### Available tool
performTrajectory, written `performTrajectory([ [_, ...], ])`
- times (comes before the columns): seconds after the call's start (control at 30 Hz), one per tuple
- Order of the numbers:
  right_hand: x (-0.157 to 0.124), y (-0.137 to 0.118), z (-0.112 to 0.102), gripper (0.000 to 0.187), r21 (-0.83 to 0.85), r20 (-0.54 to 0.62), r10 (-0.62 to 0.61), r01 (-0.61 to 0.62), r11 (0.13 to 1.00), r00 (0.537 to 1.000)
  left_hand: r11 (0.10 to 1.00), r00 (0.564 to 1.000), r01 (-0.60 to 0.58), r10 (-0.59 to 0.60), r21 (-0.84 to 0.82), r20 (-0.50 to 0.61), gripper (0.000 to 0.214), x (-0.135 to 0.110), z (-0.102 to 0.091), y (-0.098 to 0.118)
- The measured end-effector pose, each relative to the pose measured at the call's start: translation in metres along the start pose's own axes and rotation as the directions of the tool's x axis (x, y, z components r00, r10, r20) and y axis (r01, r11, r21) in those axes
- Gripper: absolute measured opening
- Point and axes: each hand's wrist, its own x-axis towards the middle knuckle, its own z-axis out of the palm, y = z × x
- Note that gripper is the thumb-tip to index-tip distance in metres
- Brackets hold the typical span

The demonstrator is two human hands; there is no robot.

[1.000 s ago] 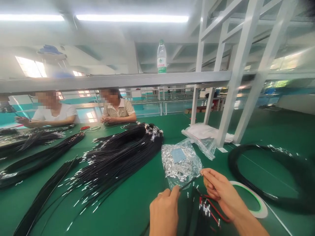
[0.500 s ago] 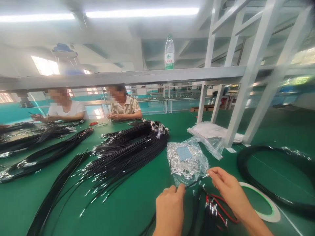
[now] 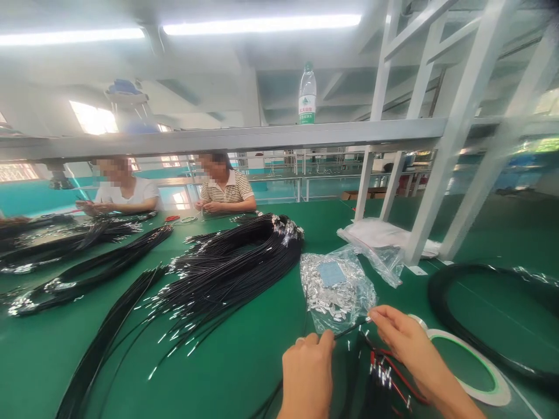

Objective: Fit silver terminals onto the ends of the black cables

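My left hand [image 3: 308,372] is closed around a thin black cable [image 3: 350,329], knuckles up, near the bottom middle. A length of that cable runs from it to my right hand [image 3: 404,340], whose thumb and forefinger pinch the cable's end. A small pale tip shows at that pinch; what it is I cannot make out. Just beyond both hands lies a clear plastic bag [image 3: 336,299] full of small silvery metal pieces, with a blue label [image 3: 331,273]. Below my right hand is a bundle of red and black wires [image 3: 386,378] with shiny ends.
A large bundle of black cables [image 3: 236,262] lies left of the bag, other bundles [image 3: 109,337] farther left. At right are a white ring [image 3: 502,393] and a black cable coil [image 3: 437,297]. A grey metal frame [image 3: 425,192] carries a bottle [image 3: 307,96]. Two people sit opposite.
The whole view has shifted slightly, so things appear a little farther right. Both hands appear slightly lower and keep their hold on the cable.
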Motion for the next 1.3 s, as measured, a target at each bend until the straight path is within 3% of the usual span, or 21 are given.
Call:
performTrajectory([
  [0.2,-0.007,-0.006,0.010,0.068,0.226,0.075,0.070,-0.085,0.970,0.995,0.996,0.999,0.011,-0.008,-0.085,0.035,0.026,-0.003,-0.005,0.002],
  [0.4,-0.012,0.002,0.026,0.065,0.337,0.193,0.073,-0.136,0.932,0.978,0.970,0.998,0.027,-0.012,-0.242,0.060,0.027,-0.005,-0.006,0.005],
  [0.47,-0.010,0.003,0.023,0.058,0.501,0.168,0.115,-0.185,0.845,0.979,0.960,0.999,0.025,-0.012,-0.280,0.048,0.030,-0.005,-0.006,0.005],
  [0.6,-0.004,0.003,0.010,0.043,0.805,0.182,0.268,-0.300,0.511,0.946,0.954,0.999,0.022,-0.010,-0.298,0.042,0.038,-0.005,-0.007,0.004],
  [0.67,-0.002,0.002,0.006,0.039,0.831,0.206,0.268,-0.313,0.460,0.941,0.954,0.999,0.018,-0.006,-0.298,0.040,0.040,-0.005,-0.007,0.003],
  [0.9,0.000,0.001,0.009,0.026,0.856,0.204,0.253,-0.298,0.423,0.946,0.914,1.000,-0.014,0.004,-0.406,-0.025,0.040,-0.003,0.003,-0.002],
  [1.1,0.000,0.002,0.007,0.041,0.855,0.221,0.237,-0.305,0.420,0.946,0.784,0.984,-0.088,-0.028,-0.615,-0.176,0.038,-0.001,0.012,-0.005],
  [1.3,-0.009,0.004,0.021,0.048,0.742,0.333,0.168,-0.368,0.561,0.928,0.601,0.985,-0.116,-0.034,-0.790,-0.170,0.023,-0.001,0.014,-0.002],
])
